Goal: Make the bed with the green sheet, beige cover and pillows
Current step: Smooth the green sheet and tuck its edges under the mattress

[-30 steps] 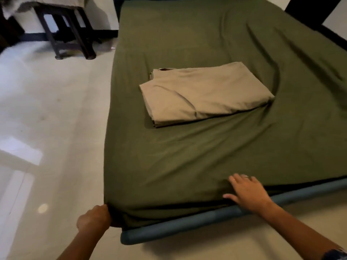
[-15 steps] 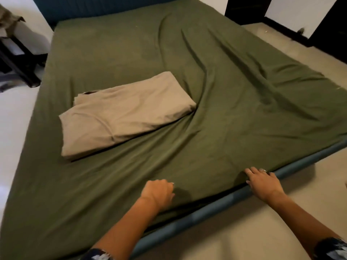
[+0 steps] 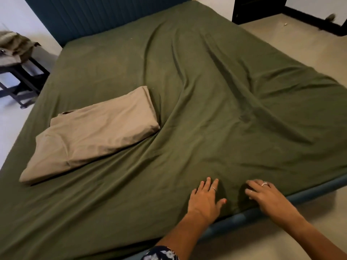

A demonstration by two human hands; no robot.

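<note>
1. Now the green sheet (image 3: pixel 187 91) lies spread over the whole bed, from the dark teal headboard (image 3: pixel 105 15) down to the near edge, where the blue bed frame (image 3: pixel 244 215) shows under it.
2. The sheet is not smooth: long folds run from the far right part down toward the near edge, and they meet close to the two hands.
3. The left hand (image 3: pixel 205 198) rests flat on the sheet near the near edge, palm down, its fingers (image 3: pixel 214 184) straight and a little spread; it holds nothing. A thin ring sits on one finger.
4. The right hand (image 3: pixel 266 196) lies just beside it, also on the sheet at the edge. Its fingers (image 3: pixel 250 184) bend slightly and their tips press into the cloth; I cannot tell if they pinch any of it. This hand also wears a ring.
5. The beige cover (image 3: pixel 90 134) lies folded on the left half of the bed, on top of the sheet, well apart from both hands. One long fold of the sheet starts at its right corner.
6. At the far left, beside the bed, a dark stand (image 3: pixel 20 79) stands on the floor (image 3: pixel 281 246) with some grey cloth (image 3: pixel 11 45) on it.
7. A floral sleeve (image 3: pixel 161 254) shows at the bottom on the left arm.
</note>
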